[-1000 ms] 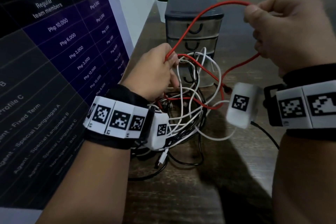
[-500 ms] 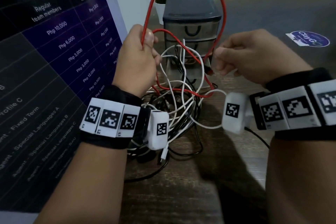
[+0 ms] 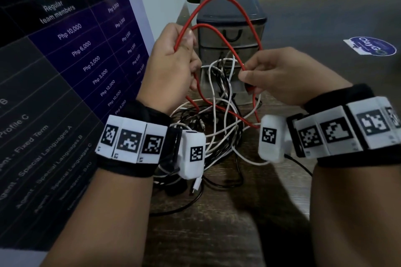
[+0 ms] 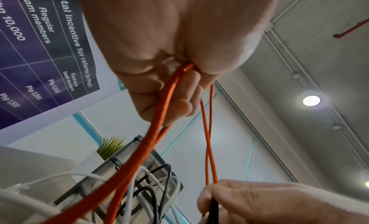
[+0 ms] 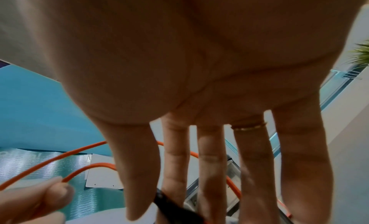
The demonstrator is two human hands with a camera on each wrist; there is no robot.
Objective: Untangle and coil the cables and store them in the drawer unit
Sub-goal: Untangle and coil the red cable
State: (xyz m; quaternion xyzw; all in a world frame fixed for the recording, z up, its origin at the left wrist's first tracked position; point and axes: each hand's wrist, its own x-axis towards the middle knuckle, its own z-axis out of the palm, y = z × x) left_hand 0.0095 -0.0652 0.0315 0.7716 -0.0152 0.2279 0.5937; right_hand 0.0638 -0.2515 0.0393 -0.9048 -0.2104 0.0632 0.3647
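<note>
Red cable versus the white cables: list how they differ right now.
The red cable is lifted in loops, gripped by the left hand and pinched by the right hand; the white cables are in neither hand. The red one arches before the drawer unit; the white ones lie mostly heaped on the table. Both remain tangled together.

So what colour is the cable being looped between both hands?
Red cable; clearest in the head view.

Since a second ago we have raised our left hand (image 3: 173, 65) from low beside the tangle to level with the drawer unit (image 3: 231, 34). Our right hand (image 3: 286, 78) has dropped from above the unit to pinch the red cable (image 3: 227, 1) near its plug, forming two tall loops.
</note>
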